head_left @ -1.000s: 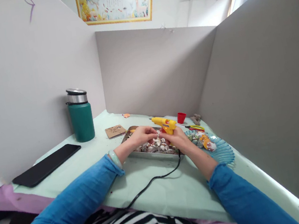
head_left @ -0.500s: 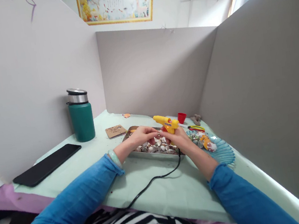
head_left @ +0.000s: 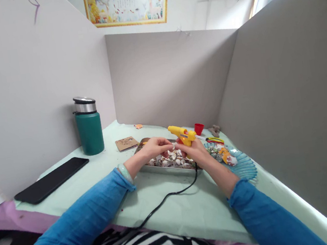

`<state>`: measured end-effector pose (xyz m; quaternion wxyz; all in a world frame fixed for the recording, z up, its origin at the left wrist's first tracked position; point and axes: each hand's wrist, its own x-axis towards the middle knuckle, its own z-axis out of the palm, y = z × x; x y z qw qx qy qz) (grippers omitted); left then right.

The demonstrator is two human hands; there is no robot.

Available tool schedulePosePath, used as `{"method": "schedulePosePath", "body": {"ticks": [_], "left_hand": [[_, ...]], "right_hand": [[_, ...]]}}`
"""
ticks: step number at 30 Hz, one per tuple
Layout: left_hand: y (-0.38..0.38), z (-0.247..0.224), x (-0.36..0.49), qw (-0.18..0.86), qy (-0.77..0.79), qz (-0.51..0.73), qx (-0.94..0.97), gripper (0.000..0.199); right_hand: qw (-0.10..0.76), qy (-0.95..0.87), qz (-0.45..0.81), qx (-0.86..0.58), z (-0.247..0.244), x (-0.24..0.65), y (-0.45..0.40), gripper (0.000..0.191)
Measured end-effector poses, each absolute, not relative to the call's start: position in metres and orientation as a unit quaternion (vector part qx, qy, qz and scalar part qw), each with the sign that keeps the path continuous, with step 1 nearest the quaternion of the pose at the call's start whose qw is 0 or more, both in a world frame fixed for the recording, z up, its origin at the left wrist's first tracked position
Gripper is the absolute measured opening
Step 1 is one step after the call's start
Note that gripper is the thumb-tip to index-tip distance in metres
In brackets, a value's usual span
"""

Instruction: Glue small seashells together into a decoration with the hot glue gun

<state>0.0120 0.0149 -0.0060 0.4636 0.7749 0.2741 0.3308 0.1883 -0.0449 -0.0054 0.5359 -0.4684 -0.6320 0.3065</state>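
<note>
A metal tray (head_left: 170, 171) full of small shells (head_left: 175, 160) lies on the table below both hands. My right hand (head_left: 194, 148) is closed round a yellow glue gun (head_left: 182, 132), whose nozzle points up and to the left. Over the tray, my left hand (head_left: 156, 147) has its fingers pinched together close to the right fingertips. Something small and pale shows between the two sets of fingertips, too small to name. From the glue gun a black cord (head_left: 170, 194) runs to the table's front edge.
On the left stand a green bottle (head_left: 90, 133) and a black phone (head_left: 53, 180). Behind the tray are a brown card (head_left: 126, 143) and a red cup (head_left: 199, 129). To the right, a blue shell-shaped plate (head_left: 245, 165) holds decorations beside colourful-handled pliers (head_left: 214, 140). Grey panels surround the table.
</note>
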Motion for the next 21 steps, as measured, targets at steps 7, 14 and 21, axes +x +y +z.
{"method": "schedulePosePath", "body": {"ticks": [7,14,21], "left_hand": [[0.0138,-0.0040,0.0130,0.456,0.282,0.337,0.774,0.031],[0.0113,-0.0019,0.0139,0.454,0.289,0.340,0.771,0.031],[0.0139,-0.0044,0.0130,0.466,0.282,0.329,0.772,0.032]], "right_hand": [[0.530,-0.640,0.305,-0.465,-0.0082,0.1895,-0.0422,0.032],[0.529,-0.646,0.300,-0.461,-0.0105,0.1902,-0.0407,0.032],[0.530,-0.641,0.296,-0.469,-0.0074,0.1886,-0.0423,0.032]]}}
